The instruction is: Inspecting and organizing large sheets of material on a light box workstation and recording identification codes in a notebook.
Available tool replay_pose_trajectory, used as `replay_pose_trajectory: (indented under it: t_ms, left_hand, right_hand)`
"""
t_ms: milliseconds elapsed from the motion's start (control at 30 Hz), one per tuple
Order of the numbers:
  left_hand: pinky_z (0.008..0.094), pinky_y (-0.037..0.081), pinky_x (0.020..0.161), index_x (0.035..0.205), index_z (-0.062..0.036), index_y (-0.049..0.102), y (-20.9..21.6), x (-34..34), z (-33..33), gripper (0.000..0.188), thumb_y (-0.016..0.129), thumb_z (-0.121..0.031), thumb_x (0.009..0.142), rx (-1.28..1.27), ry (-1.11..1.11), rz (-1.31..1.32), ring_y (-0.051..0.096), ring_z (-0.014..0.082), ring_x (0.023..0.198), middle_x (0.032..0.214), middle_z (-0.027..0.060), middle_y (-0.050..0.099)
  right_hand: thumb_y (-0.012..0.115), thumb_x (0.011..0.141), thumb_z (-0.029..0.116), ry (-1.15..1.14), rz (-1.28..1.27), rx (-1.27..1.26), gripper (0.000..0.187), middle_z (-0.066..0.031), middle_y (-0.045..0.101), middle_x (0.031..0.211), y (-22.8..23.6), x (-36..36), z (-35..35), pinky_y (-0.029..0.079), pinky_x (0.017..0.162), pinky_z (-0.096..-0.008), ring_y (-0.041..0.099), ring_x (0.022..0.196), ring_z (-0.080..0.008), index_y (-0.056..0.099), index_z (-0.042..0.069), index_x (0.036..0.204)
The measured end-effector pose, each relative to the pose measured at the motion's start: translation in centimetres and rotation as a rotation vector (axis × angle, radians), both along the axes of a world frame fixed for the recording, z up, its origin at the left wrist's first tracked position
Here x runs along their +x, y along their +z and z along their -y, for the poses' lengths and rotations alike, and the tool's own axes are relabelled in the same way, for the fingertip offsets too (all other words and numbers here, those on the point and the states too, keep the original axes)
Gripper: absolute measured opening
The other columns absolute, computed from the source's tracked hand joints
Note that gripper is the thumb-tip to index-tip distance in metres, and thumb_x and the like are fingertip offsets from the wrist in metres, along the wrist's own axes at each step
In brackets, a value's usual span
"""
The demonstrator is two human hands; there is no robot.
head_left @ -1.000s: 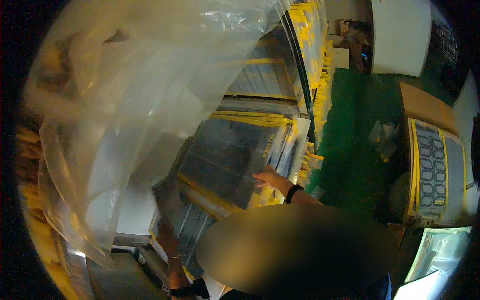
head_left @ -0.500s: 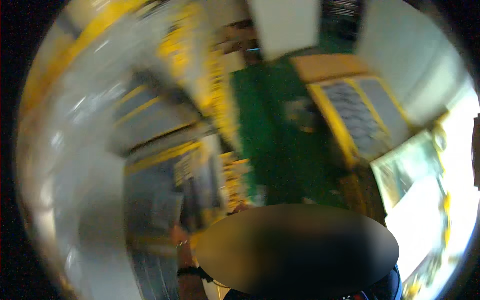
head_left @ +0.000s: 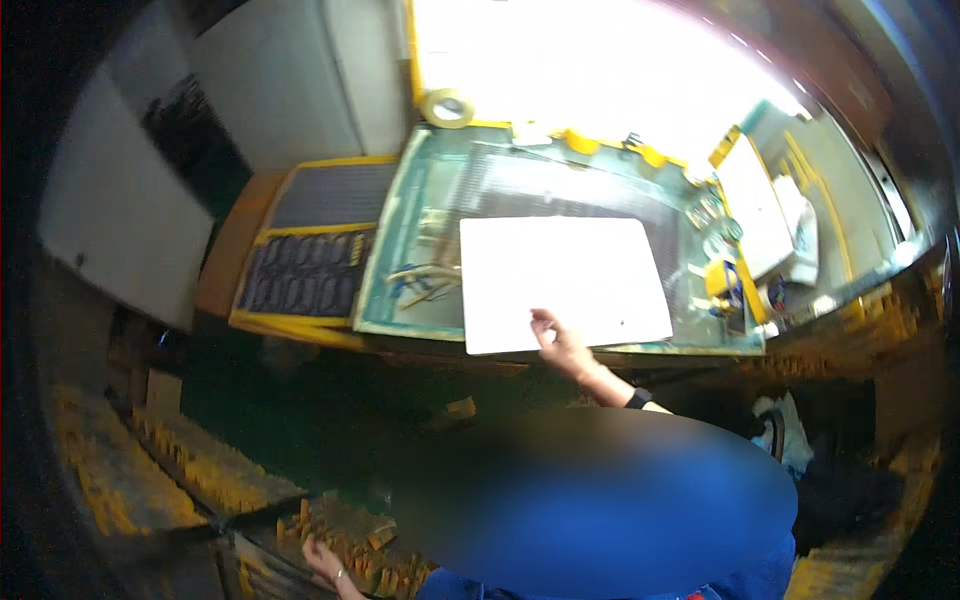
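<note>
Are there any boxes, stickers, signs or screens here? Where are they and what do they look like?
No boxes, signs or screens show clearly.
White sheet: flat rectangle, blank, lying on the glass-topped table; the right hand touches its near edge.
Tape roll: pale ring at the table's far left corner.
Dark trays: yellow-edged rectangles left of the table.
Left hand: low down, on a rack of small yellow parts.
</note>
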State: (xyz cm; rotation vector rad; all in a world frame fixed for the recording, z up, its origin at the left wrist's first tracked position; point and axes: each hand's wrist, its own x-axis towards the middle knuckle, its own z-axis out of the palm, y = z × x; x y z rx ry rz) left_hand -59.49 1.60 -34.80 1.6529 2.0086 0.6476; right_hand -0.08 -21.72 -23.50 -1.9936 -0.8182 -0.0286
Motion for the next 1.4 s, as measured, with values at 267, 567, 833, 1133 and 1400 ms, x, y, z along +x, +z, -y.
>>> replay_pose_trajectory:
  t_ms: [267, 567, 833, 1133, 1400]
  left_hand:
    - [0.0286, 0.050, 0.077, 0.122, -0.0015, 0.046, 8.5, 39.4, 3.0, 0.045, 0.060, -0.027, 0.088, -0.679, -0.727, 0.569, 0.061, 0.0186, 0.092, 0.105, 0.0124, 0.061]
    - [0.0232, 0.052, 0.052, 0.099, -0.0001, 0.055, 14.8, 50.4, 7.7, 0.024, 0.058, -0.022, 0.089, -0.707, -0.615, 0.701, 0.063, 0.0153, 0.063, 0.082, 0.0092, 0.064]
    - [0.0272, 0.050, 0.073, 0.107, 0.0040, 0.055, 26.5, 55.1, 12.3, 0.031, 0.064, -0.013, 0.083, -0.459, -1.641, 0.642, 0.062, 0.0154, 0.078, 0.090, 0.0108, 0.063]
    - [0.0337, 0.045, 0.085, 0.124, -0.0029, 0.044, 13.1, 59.0, -4.4, 0.047, 0.060, -0.025, 0.086, -0.702, -0.867, 0.563, 0.054, 0.0169, 0.100, 0.112, 0.0087, 0.053]
    - [0.0216, 0.047, 0.064, 0.126, 0.0018, 0.040, 13.9, 57.1, -4.3, 0.049, 0.059, -0.020, 0.087, -1.040, -0.902, 0.532, 0.060, 0.0131, 0.080, 0.096, 0.0091, 0.060]
  right_hand:
    - [0.054, 0.084, 0.046, -0.347, -0.014, -0.480, 0.064, -0.0294, 0.024, 0.140, -3.5, 10.6, 10.4, 0.017, 0.108, -0.0496, 0.021, 0.132, -0.0415, 0.038, 0.009, 0.135]
    - [0.056, 0.071, 0.069, 0.262, 0.176, -0.404, 0.102, -0.0337, 0.014, 0.142, -1.1, 5.0, 7.2, 0.004, 0.108, -0.0556, 0.007, 0.136, -0.0437, 0.026, -0.002, 0.138]
    - [0.056, 0.084, 0.018, -0.003, 0.179, -0.013, 0.049, -0.0281, 0.041, 0.131, -3.2, 3.4, 4.4, 0.027, 0.105, -0.0473, 0.041, 0.122, -0.0387, 0.045, -0.001, 0.128]
    - [0.054, 0.088, 0.009, -0.425, -0.131, -0.004, 0.025, -0.0204, 0.062, 0.101, -7.0, 0.5, 5.4, 0.046, 0.081, -0.0377, 0.060, 0.093, -0.0323, 0.057, -0.006, 0.108]
    - [0.058, 0.087, 0.015, -0.463, 0.212, -0.198, 0.015, -0.0140, 0.062, 0.080, -5.2, 1.2, 4.3, 0.045, 0.068, -0.0387, 0.058, 0.072, -0.0334, 0.063, 0.001, 0.084]
